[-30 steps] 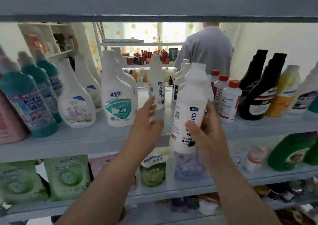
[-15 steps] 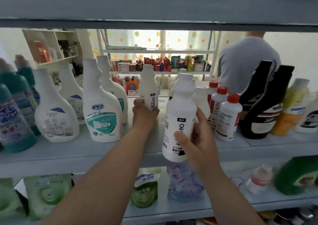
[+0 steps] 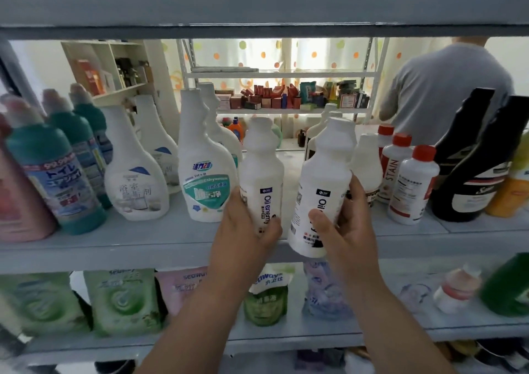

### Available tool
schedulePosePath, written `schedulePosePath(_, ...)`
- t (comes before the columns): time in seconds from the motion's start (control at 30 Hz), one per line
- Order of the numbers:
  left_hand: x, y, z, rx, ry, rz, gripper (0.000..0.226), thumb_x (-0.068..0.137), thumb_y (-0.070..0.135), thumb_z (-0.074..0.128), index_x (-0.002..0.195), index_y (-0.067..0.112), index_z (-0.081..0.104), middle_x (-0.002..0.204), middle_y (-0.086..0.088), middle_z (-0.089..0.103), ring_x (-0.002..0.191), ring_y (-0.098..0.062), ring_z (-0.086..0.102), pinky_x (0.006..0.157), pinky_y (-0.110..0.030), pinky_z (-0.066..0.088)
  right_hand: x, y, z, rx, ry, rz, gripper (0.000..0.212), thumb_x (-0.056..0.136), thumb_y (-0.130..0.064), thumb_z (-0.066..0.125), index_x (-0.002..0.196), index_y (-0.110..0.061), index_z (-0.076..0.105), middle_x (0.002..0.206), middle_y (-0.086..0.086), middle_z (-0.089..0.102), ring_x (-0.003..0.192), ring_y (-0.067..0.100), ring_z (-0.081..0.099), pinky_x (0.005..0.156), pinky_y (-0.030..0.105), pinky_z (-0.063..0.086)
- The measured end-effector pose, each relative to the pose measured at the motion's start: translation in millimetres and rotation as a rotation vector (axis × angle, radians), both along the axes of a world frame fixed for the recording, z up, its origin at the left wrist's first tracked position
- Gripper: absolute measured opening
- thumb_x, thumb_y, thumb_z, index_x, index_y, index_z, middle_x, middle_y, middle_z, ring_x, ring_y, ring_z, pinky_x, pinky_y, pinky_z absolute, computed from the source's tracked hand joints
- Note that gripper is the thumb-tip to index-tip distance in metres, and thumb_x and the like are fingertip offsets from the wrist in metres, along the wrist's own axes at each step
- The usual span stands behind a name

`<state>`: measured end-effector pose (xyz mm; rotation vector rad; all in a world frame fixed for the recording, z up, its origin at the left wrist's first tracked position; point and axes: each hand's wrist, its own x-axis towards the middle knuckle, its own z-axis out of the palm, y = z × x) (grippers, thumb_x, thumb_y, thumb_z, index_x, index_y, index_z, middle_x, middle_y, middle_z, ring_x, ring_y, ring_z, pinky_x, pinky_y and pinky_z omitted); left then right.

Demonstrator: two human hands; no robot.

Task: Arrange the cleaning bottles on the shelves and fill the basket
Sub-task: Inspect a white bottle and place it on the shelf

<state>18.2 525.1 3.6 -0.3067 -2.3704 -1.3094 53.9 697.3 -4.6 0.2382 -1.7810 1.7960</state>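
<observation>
Two white "Oil enemy" bottles are in my hands at the front of the grey middle shelf (image 3: 143,245). My left hand (image 3: 246,230) grips the lower part of the left bottle (image 3: 262,167), which stands upright near the shelf's front edge. My right hand (image 3: 343,222) holds the right bottle (image 3: 323,179), tilted slightly and lifted, its base hanging just past the shelf edge. No basket is in view.
White spray bottles (image 3: 204,173) and teal-capped bottles (image 3: 54,173) fill the shelf's left; red-capped white bottles (image 3: 412,184) and black bottles (image 3: 472,167) stand right. Refill pouches (image 3: 123,302) lie on the lower shelf. A person in a grey shirt (image 3: 446,87) stands behind.
My left hand reached the standing bottle, closed round it and drew it toward the shelf front. My right hand kept its bottle and shifted slightly right; the view moved closer.
</observation>
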Motion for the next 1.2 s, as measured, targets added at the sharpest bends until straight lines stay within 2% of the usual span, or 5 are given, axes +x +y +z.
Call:
schedulePosePath(0.13,0,-20,0,-0.058,0.025,0.034,0.073,0.082,0.048,0.067,0.143,0.021,0.036,0.128,-0.001,0.059,0.108,-0.023,0.062,0.085,-0.046,0.057,-15,-12,2,0.097,-0.005,0.014,0.08,0.095,-0.021,0.072,0.158,-0.04,0.028,0.15,-0.003,0.056,0.136,0.018,0.056,0.106,0.052,0.052)
schedulePosePath(0.4,-8,-41,-6,-0.091,0.062,0.016,0.07,0.077,0.06,0.065,0.133,0.022,0.049,0.116,0.004,0.067,0.098,-0.018,0.067,0.077,-0.042,0.058,-56,-23,15,0.466,-0.158,-0.114,0.068,0.094,-0.04,0.071,0.149,-0.044,0.032,0.128,-0.029,0.058,0.114,-0.011,0.059,0.095,0.022,0.052)
schedulePosePath(0.77,-15,-38,-16,-0.073,0.088,0.051,0.066,0.075,0.062,0.062,0.125,0.021,0.05,0.11,0.003,0.067,0.093,-0.021,0.067,0.074,-0.042,0.057,-78,-31,-5,0.865,-0.209,-0.432,0.036,0.091,-0.029,0.072,0.102,-0.032,0.038,0.113,0.005,0.06,0.096,0.03,0.062,0.07,0.034,0.043)
schedulePosePath(1.0,-19,-39,-19,-0.069,0.123,0.036,0.065,0.077,0.062,0.064,0.124,0.02,0.051,0.112,0.002,0.068,0.095,-0.02,0.068,0.075,-0.044,0.058,-75,-32,0,1.05,-0.237,-0.391,0.032,0.1,-0.021,0.052,0.13,-0.03,0.061,0.145,0.013,0.049,0.126,0.038,0.053,0.098,0.044,0.051)
schedulePosePath(1.2,-23,-40,-22,-0.053,0.143,0.02,0.061,0.077,0.06,0.066,0.122,0.022,0.05,0.112,0.002,0.068,0.095,-0.02,0.068,0.074,-0.042,0.059,-80,-31,4,1.232,-0.394,-0.31,0.049,0.103,-0.034,0.043,0.151,-0.045,0.04,0.159,0.006,0.04,0.136,0.038,0.045,0.109,0.047,0.043)
